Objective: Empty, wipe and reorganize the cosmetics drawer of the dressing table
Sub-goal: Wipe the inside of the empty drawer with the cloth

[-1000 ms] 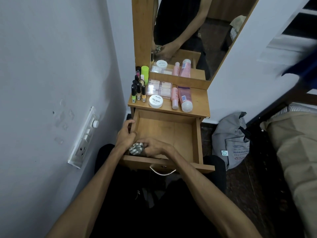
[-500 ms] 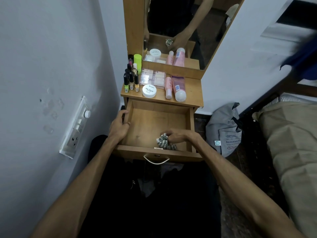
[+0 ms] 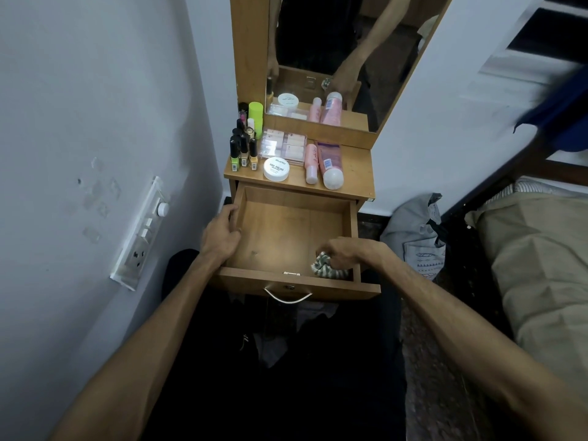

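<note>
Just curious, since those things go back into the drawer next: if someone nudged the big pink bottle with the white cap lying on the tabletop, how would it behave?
The big pink bottle with the white cap lies on its side and looks round, so it would probably roll. It looks like plastic, so likely light and not fragile.

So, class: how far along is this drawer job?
Done: the drawer looks emptied, cosmetics on the tabletop. In hand: the right hand presses a striped cloth into the front right corner; the left hand grips the drawer's side. Left: restocking.
</note>
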`<state>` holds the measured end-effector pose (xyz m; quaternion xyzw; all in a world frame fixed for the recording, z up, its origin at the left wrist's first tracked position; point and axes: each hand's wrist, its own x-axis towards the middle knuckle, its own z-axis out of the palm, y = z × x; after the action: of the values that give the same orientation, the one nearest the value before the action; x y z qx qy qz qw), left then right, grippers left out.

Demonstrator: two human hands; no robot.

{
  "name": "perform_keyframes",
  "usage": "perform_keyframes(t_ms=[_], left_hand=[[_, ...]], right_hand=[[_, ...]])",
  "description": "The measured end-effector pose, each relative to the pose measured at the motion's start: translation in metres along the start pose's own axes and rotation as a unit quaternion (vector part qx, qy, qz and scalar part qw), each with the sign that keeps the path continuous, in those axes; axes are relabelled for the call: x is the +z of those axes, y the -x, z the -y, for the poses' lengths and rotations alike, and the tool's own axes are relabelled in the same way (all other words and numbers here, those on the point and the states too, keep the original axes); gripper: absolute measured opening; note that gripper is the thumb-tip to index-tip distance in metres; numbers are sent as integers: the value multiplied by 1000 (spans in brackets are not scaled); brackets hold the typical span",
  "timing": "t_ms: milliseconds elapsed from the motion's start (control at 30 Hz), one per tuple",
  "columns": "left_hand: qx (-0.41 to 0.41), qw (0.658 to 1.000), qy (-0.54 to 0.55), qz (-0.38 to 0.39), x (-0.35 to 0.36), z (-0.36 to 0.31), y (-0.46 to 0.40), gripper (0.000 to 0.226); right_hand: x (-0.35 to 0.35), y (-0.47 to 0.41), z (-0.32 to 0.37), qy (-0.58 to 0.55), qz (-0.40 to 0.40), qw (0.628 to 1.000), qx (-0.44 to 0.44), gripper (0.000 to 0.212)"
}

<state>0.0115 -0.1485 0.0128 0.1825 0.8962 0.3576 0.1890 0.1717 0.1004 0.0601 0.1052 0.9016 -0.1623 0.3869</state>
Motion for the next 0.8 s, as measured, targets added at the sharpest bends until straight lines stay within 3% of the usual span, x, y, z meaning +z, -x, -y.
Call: perform_keyframes(t_ms=[67, 133, 200, 267, 400, 800], left_hand=[[11, 999, -39, -26, 3, -3, 0, 64], [20, 997, -63, -32, 5, -7, 1, 64], [22, 997, -74, -28, 6, -8, 1, 63], [25, 996, -77, -29, 6, -6, 0, 64], [30, 996, -78, -30, 5, -2, 1, 61], [40, 996, -72, -35, 6, 8, -3, 64]], right_hand=[[-9, 3, 4, 50, -37, 998, -22, 45], [-18, 2, 7, 141, -129, 980, -58, 38], [-24, -8, 7, 252, -234, 934, -94, 32], [-28, -21, 7, 344, -288, 891, -77, 31], [-25, -47, 10, 462, -274, 844, -8, 23], [-18, -63, -23, 489, -219, 842, 64, 26]])
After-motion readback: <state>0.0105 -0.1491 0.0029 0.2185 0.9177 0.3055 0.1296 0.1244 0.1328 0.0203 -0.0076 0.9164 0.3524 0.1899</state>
